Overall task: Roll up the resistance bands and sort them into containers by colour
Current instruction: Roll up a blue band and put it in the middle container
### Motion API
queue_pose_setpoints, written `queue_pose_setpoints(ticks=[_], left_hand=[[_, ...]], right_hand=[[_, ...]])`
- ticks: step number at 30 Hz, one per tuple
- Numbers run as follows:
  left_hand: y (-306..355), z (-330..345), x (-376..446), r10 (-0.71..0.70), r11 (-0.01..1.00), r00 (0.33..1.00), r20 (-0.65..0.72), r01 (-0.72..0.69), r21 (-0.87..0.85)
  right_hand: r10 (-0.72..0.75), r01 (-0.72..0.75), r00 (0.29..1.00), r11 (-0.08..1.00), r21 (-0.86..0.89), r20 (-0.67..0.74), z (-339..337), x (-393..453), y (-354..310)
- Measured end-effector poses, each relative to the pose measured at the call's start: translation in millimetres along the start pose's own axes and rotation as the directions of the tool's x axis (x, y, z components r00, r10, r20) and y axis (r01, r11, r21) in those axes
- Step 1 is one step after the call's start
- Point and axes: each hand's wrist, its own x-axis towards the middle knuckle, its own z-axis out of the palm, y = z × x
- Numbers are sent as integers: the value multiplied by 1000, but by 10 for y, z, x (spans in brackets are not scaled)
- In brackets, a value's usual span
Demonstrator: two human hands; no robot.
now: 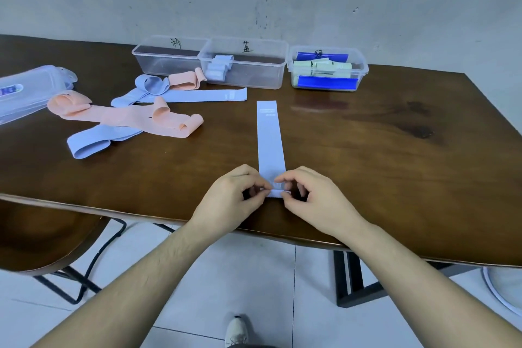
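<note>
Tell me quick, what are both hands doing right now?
Left hand: pinching the near end of the blue band, starting the roll.
Right hand: pinching the same end from the other side.

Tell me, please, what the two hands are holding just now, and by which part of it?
Both hands, left hand and right hand, pinch the near end of the flat light blue band, each at one side edge, where the roll starts.

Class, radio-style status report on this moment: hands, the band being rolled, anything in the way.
Left hand and right hand both pinching near end of light blue band. Band flat on table, roll just started. Path to middle container unobstructed.
</note>
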Motion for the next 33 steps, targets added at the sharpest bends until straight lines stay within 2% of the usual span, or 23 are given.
queue_pose_setpoints(ticks=[6,11,17,21,25,33], left_hand=[[-1,9,-7,1,1000,1000,-20,-1,-1],[-13,42,-20,35,998,999,-19,-34,62],[-15,46,-17,73,990,997,33,-76,116],[-10,35,-11,92,988,995,47,-97,123],[-12,31,-1,56,994,997,44,-60,96],[-26,44,23,-21,998,1000,21,19,66]], right_hand=[[-9,7,998,1000,-25,-68,38,10,9],[-48,36,997,981,-193,-59,91,-10,14],[-133,113,990,947,-302,-46,75,-31,-17],[-113,101,993,954,-283,-28,58,-33,-6],[-44,38,999,975,-219,-23,48,-28,9],[4,-10,999,990,-139,-47,50,-15,11]])
